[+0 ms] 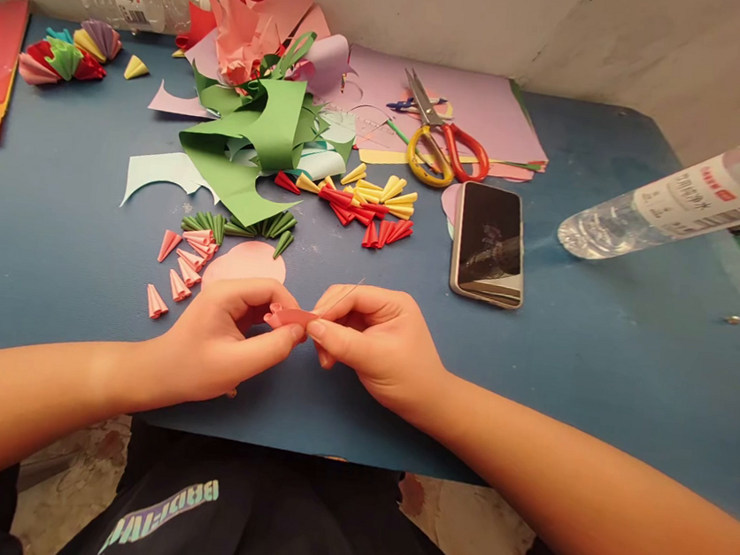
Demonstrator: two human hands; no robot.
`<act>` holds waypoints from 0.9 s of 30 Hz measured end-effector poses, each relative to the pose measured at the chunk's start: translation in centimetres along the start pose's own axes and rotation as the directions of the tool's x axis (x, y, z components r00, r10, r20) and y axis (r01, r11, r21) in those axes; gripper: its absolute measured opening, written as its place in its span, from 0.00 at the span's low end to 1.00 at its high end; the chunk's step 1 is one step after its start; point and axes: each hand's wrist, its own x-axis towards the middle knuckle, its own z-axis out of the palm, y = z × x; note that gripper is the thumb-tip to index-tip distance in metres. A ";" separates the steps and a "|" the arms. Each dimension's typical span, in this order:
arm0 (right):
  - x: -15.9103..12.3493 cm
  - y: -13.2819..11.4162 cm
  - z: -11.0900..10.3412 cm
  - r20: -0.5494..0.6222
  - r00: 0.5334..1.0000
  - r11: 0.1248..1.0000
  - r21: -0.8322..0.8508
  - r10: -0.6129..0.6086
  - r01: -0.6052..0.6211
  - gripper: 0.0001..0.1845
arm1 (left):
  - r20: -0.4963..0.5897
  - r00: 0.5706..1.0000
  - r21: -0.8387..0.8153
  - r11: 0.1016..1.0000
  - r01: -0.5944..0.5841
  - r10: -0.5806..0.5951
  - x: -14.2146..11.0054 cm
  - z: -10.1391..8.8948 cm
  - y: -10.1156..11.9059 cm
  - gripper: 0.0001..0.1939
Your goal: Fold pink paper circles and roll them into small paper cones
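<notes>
A folded pink paper cone [290, 316] is pinched between my two hands, just above the table near its front edge. My left hand [223, 332] grips its wider, rolled end between thumb and fingers. At the narrow tip, my right hand [389, 342] closes thumb and forefinger on the paper. A thin needle-like line [349, 294] sticks up beside the right fingers; its exact kind is hard to make out. Behind the left hand lies a pink paper circle [244, 265]. Several finished pink cones [189, 268] and dark green cones [275, 224] rest close by.
Red cones [357, 207] and yellow cones [390, 189] lie beyond my hands, near green paper scraps [244, 143]. Scissors [436, 134] rest on purple sheets [508, 120]. A phone [491, 242] and a tilted plastic bottle [673, 201] are at right; fanned paper pieces [64, 57] are far left.
</notes>
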 end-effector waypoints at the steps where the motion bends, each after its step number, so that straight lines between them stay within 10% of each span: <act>1: 0.0 0.0 0.0 -0.001 1.000 1.000 0.002 -0.002 0.002 0.15 | -0.005 1.000 -0.010 1.000 -0.002 0.002 0.0 0.0 -0.1 0.08; 27: 0.2 0.9 -0.6 0.001 1.000 0.999 -0.028 -0.025 0.025 0.10 | -0.089 0.996 -0.032 0.999 0.009 -0.012 0.1 0.3 -0.2 0.06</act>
